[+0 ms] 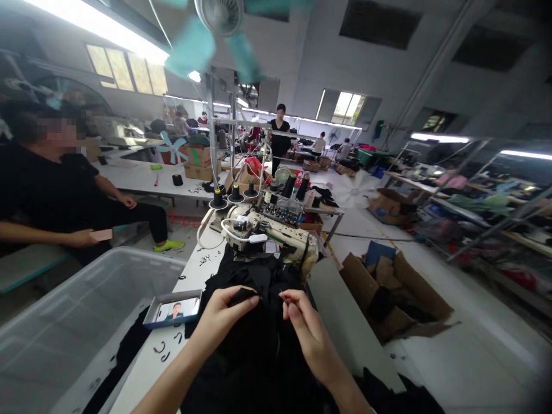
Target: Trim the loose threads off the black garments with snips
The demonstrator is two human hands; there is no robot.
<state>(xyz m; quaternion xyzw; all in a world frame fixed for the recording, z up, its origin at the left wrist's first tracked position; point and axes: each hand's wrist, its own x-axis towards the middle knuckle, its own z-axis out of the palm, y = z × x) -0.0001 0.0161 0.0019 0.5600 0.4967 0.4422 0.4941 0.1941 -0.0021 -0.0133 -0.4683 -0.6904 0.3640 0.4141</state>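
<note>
Black fabric [254,345] lies bunched in front of me, spilling from the sewing machine's bed toward my lap. My left hand [228,307] pinches a fold of it between thumb and fingers. To the right, my right hand [304,322] is closed at the fingertips, just over the cloth; a thin dark bit shows there, too small to name. Beyond both hands stands the cream sewing machine [280,230], its needle area partly hidden by cloth. A phone [179,309] showing a person on its screen rests in a box left of my left hand.
A translucent plastic bin [86,310] stands at the left, near a seated person [47,190]. Thread cones [218,198] sit behind the machine. On the floor at right is an open cardboard box [397,293] with dark scraps. A fan [219,23] hangs overhead.
</note>
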